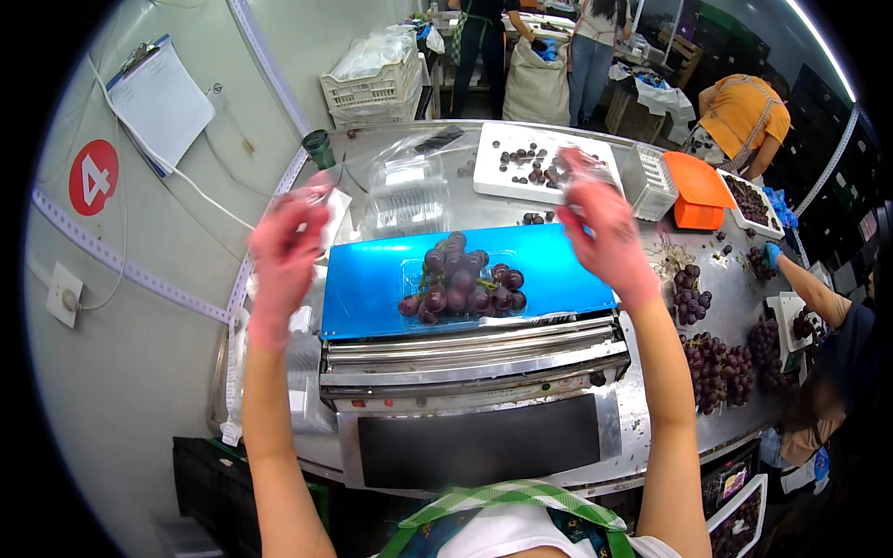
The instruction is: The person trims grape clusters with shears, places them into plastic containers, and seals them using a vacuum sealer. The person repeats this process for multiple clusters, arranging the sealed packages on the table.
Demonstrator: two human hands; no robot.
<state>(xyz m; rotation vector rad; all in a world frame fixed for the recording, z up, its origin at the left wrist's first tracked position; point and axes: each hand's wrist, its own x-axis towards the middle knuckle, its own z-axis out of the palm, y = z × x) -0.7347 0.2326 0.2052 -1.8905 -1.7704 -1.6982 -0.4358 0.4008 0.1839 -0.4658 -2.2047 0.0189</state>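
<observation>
Clear plastic film [404, 148] stretches between my two raised, pink-gloved hands, though its outline is hard to follow. My left hand [289, 240] pinches it at the left, and my right hand [601, 227] grips it at the right; both are slightly blurred. Between and below them, a bunch of dark purple grapes [457, 279] rests in a clear plastic tray [408, 272]. That tray sits on the bright blue top plate [363, 286] of a film wrapping machine [474, 363]. Metal rollers and a black heating plate [481, 443] lie on the machine's near side.
Behind the machine are stacked clear trays [408, 199], a white foam tray [488, 174] of loose grapes, a white plastic basket [649, 185] and an orange scale [698, 185]. Grape bunches [718, 370] lie at right, near a co-worker's blue-gloved hand [772, 254]. A wall [160, 279] borders the left.
</observation>
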